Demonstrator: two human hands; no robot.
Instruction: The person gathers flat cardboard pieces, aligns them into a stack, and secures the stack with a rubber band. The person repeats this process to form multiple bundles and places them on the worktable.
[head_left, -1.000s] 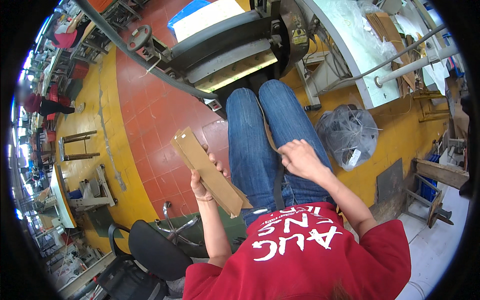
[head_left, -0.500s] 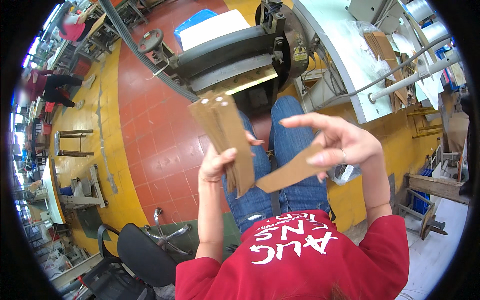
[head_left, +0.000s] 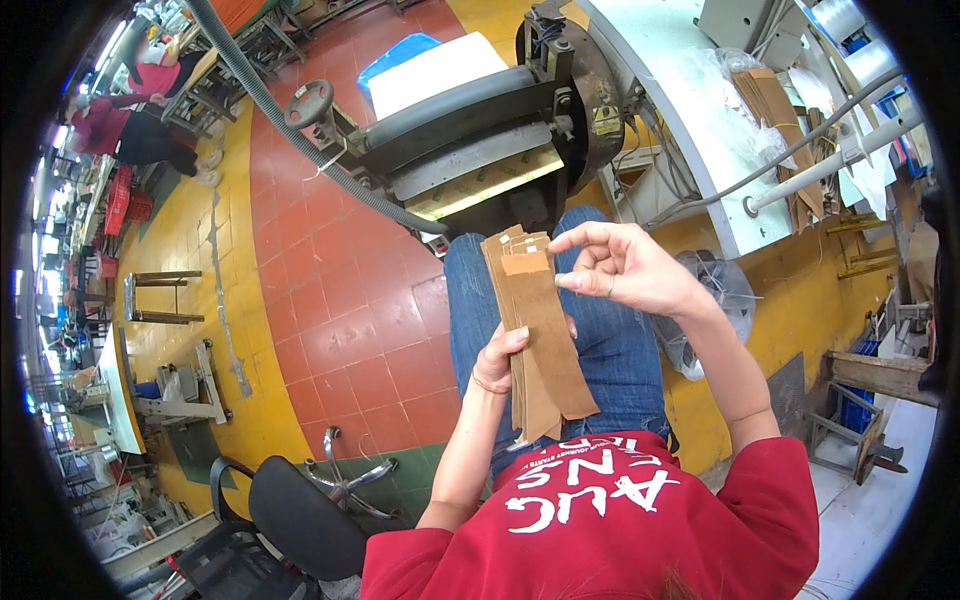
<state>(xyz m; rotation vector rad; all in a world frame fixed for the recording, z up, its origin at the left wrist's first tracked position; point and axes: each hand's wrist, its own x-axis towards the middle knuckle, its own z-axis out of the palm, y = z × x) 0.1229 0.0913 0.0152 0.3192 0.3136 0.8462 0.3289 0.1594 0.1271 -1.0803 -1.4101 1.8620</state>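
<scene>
stack: brown flat paper bags (head_left: 535, 335), upright at frame centre, above the jeans-clad lap
top bag: paler square flap at 12 o'clock end
left hand (head_left: 500, 360): at 9 o'clock of the stack, fingers wrapped round its edge, closed grip
right hand (head_left: 625, 268): at 2 o'clock, thumb and forefinger pinch the top corner, other fingers loosely spread
machine (head_left: 480, 150): dark, 12 o'clock
plastic bag (head_left: 725, 290): clear, 3 o'clock on floor

Left hand (head_left: 497, 362): gripping stack of brown paper sheets (head_left: 537, 330) upright over lap.
Right hand (head_left: 620, 268): pinching stack's top edge.
Ahead: black machine (head_left: 480, 140) standing.
</scene>
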